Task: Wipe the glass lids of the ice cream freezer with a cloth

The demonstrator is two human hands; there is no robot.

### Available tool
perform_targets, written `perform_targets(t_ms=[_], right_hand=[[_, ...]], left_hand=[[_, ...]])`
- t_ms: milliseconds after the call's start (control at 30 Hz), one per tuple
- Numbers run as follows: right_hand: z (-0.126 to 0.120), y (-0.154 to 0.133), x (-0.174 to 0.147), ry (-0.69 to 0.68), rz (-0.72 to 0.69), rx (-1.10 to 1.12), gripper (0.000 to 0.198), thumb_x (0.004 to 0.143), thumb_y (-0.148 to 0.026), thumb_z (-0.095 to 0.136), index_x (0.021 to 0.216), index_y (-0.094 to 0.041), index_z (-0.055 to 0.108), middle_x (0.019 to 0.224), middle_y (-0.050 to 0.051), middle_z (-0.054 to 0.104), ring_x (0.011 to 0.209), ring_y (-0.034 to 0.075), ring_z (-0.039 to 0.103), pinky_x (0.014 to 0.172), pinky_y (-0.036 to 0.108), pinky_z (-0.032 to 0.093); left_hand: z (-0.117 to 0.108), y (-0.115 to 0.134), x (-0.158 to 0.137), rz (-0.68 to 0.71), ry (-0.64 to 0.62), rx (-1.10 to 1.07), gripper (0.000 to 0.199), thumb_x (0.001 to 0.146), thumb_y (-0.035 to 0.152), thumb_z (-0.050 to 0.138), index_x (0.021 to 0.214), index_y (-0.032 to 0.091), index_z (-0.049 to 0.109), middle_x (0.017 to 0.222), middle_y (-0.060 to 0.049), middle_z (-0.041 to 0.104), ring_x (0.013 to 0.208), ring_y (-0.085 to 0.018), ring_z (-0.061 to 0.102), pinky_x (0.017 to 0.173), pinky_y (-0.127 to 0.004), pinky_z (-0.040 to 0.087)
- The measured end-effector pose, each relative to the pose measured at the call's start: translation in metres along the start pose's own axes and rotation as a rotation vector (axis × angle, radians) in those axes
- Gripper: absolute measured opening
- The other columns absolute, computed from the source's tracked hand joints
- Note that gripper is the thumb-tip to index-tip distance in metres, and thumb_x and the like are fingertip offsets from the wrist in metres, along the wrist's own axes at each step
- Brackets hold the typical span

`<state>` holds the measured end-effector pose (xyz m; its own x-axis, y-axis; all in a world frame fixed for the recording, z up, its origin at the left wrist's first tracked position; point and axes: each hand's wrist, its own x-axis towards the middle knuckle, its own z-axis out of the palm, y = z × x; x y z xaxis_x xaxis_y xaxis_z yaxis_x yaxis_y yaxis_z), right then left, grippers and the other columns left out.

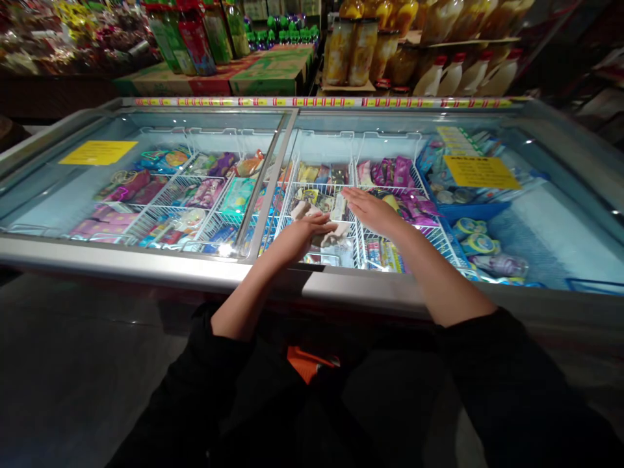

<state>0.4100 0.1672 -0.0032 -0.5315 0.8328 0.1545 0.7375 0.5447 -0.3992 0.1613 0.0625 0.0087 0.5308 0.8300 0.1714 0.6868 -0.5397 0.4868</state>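
A long chest freezer (219,270) with glass lids stands before me, wire baskets (287,214) of packaged goods showing inside. My left hand (306,233) is over the middle of the right-hand pane, palm down, fingers stretched to the right. Beside it, a little farther back, my right hand (373,211) lies flat with its fingers pointing left. Both hands look empty. Whether the palms press on the glass or hover just above it I cannot tell. Purple packets (397,172) and pale packages show below the hands.
Yellow notices (97,153) are on the glass at left and right. A metal lid frame (275,182) crosses the freezer's middle. Behind stand jars (341,52), white jugs (451,75) with red caps, and bottles (195,39) on cartons. An orange object (307,364) shows below, near my body.
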Motion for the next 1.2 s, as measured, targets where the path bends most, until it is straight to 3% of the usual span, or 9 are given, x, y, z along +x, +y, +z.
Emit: perform_targets(t_ms=[100,267,433,600,700,800,933,1067,1200], right_hand=[[0.000,0.006,0.003,-0.006,-0.031,0.009,0.058,0.105,-0.034,0.039,0.162,-0.030,0.049,0.169,-0.002,0.044,0.160,0.025,0.035,0.134,0.055,0.028],[0.006,0.001,0.000,0.069,-0.013,0.050,0.056,0.108,-0.043,0.038,0.160,-0.031,0.052,0.165,-0.002,0.050,0.159,0.026,0.038,0.134,0.055,0.029],[0.002,-0.005,-0.008,0.075,0.022,0.089,0.055,0.108,-0.041,0.037,0.160,-0.030,0.053,0.165,-0.001,0.050,0.159,0.025,0.038,0.134,0.054,0.029],[0.002,-0.002,-0.012,0.084,0.022,0.102,0.054,0.109,-0.039,0.036,0.158,-0.031,0.054,0.164,-0.001,0.052,0.158,0.024,0.039,0.133,0.056,0.030],[0.008,-0.004,-0.004,0.105,0.035,0.101,0.053,0.110,-0.040,0.035,0.157,-0.028,0.057,0.164,0.002,0.053,0.158,0.023,0.040,0.133,0.053,0.030],[0.010,-0.006,0.003,0.095,0.029,0.078,0.053,0.109,-0.039,0.036,0.156,-0.025,0.058,0.164,0.004,0.052,0.158,0.023,0.041,0.134,0.050,0.029],[-0.004,-0.009,0.006,0.024,0.010,0.002,0.053,0.108,-0.034,0.038,0.155,-0.021,0.058,0.165,0.005,0.051,0.157,0.024,0.042,0.133,0.049,0.030],[-0.027,-0.012,0.015,-0.039,0.051,-0.096,0.046,0.109,-0.038,0.041,0.140,-0.025,0.072,0.150,0.005,0.066,0.142,0.032,0.060,0.122,0.053,0.046],[-0.030,-0.016,0.035,0.061,0.089,-0.111,0.046,0.110,-0.034,0.039,0.138,-0.024,0.074,0.150,0.005,0.067,0.140,0.033,0.062,0.120,0.054,0.047]], left_hand=[[-0.005,0.006,-0.005,-0.101,-0.010,0.101,0.057,0.100,0.004,0.042,0.151,0.019,0.060,0.166,-0.008,0.047,0.159,-0.026,0.037,0.131,-0.050,0.037],[0.011,0.032,-0.009,-0.079,-0.030,0.208,0.055,0.109,0.039,0.053,0.159,0.016,0.049,0.170,-0.013,0.042,0.161,-0.033,0.033,0.131,-0.053,0.035],[0.007,0.007,0.020,-0.071,-0.020,0.186,0.050,0.107,0.014,0.047,0.157,0.019,0.051,0.171,-0.012,0.040,0.161,-0.028,0.033,0.131,-0.053,0.035],[-0.001,0.004,-0.003,-0.152,-0.022,0.178,0.081,0.087,-0.010,0.039,0.160,0.022,0.049,0.172,-0.009,0.038,0.162,-0.027,0.031,0.130,-0.054,0.037],[0.006,0.018,-0.010,-0.021,-0.100,0.141,0.086,0.084,-0.011,0.039,0.158,0.031,0.052,0.172,-0.002,0.038,0.163,-0.025,0.029,0.130,-0.052,0.036],[0.006,0.017,0.007,0.000,-0.123,0.137,0.086,0.084,-0.011,0.041,0.159,0.031,0.050,0.172,-0.002,0.037,0.163,-0.023,0.029,0.131,-0.051,0.035],[-0.007,0.006,0.028,-0.136,-0.060,0.185,0.079,0.090,-0.010,0.036,0.156,0.028,0.054,0.171,-0.006,0.040,0.161,-0.027,0.034,0.129,-0.060,0.033],[-0.006,0.013,0.014,-0.215,-0.050,0.233,0.080,0.088,-0.011,0.039,0.156,0.027,0.054,0.171,-0.009,0.040,0.160,-0.032,0.036,0.128,-0.070,0.028],[0.004,0.022,0.012,-0.139,-0.097,0.173,0.080,0.086,-0.012,0.043,0.153,0.028,0.059,0.171,-0.006,0.041,0.162,-0.028,0.033,0.132,-0.055,0.030]])
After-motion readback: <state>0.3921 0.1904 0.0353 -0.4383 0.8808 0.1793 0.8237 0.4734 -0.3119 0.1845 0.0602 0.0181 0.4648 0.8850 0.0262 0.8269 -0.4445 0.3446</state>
